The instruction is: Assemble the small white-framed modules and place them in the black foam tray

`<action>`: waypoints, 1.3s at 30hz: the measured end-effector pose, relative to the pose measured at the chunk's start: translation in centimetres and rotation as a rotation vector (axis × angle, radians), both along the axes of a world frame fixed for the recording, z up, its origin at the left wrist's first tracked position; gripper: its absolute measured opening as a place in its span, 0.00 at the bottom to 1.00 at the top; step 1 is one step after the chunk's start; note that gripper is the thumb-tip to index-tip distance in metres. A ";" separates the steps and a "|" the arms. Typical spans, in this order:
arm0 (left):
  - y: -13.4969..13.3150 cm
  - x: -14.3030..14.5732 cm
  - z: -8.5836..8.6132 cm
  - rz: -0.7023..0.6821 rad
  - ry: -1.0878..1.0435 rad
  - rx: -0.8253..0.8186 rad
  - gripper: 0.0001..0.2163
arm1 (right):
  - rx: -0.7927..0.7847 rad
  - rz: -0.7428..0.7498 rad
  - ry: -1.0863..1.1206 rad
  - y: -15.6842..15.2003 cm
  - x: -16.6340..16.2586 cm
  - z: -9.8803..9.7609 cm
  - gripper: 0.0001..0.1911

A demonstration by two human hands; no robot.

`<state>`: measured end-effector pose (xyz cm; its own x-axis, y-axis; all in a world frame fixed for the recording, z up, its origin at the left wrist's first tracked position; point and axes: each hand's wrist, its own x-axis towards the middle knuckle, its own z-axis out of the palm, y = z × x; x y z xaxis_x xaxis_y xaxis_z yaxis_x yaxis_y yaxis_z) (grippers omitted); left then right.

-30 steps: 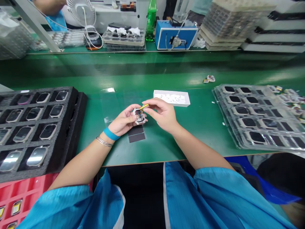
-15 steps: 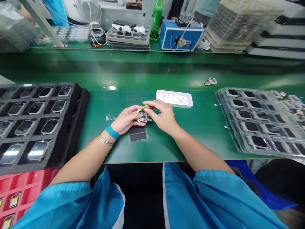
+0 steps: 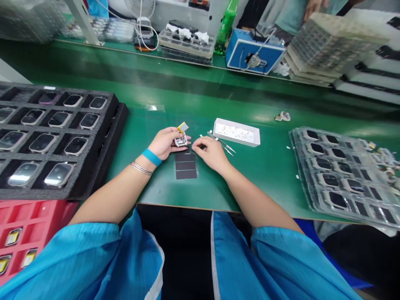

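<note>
My left hand is closed around a small open watch case with its circuit parts showing. A silver battery with a yellow edge stands tilted up from the case, by my left thumb. Just to the right, my right hand is low over the table, thumb and forefinger drawn together; whatever may be between them is too small to make out. Metal tweezers lie beside its knuckles, partly hidden by the hand. Below the case lies a clear sheet with black rectangular stickers.
A white box of tiny parts sits beyond my right hand. Black foam trays of watches and a red tray flank the left; clear plastic trays stand right. Behind are a green bottle and blue device.
My right hand has left the watch case and moved down beside it. The battery now stands raised, and the tweezers have come into sight. The camera view has tilted.
</note>
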<state>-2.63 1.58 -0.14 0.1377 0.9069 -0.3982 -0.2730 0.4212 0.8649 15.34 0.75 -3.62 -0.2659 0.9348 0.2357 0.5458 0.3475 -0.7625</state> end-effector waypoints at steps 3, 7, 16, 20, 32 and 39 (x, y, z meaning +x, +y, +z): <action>0.2 -0.4 0.1 -0.033 0.005 -0.051 0.07 | 0.025 0.062 -0.142 -0.2 0.0 -0.3 0.04; 0.1 -0.1 0.0 -0.014 -0.005 -0.047 0.07 | 0.028 0.056 -0.154 -0.1 -0.2 -0.5 0.06; -0.3 0.6 -0.1 0.188 -0.001 -0.041 0.06 | 0.068 -0.032 -0.265 0.0 -1.7 -0.5 0.04; -0.5 0.7 -0.1 0.192 -0.003 -0.046 0.06 | 0.047 -0.039 -0.242 0.1 -1.5 -0.5 0.03; -0.7 1.1 -0.3 0.207 -0.014 -0.035 0.04 | 0.005 -0.055 -0.293 0.5 -2.1 -0.7 0.06; -0.6 1.1 -0.3 0.201 0.027 -0.022 0.05 | 0.232 0.103 -0.258 -0.8 -1.0 -0.4 0.04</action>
<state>-1.52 0.95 -0.46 -0.0565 0.9061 -0.4193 -0.3303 0.3794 0.8643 14.38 -0.06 -3.99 -0.4342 0.8295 0.3513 0.6635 0.5583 -0.4982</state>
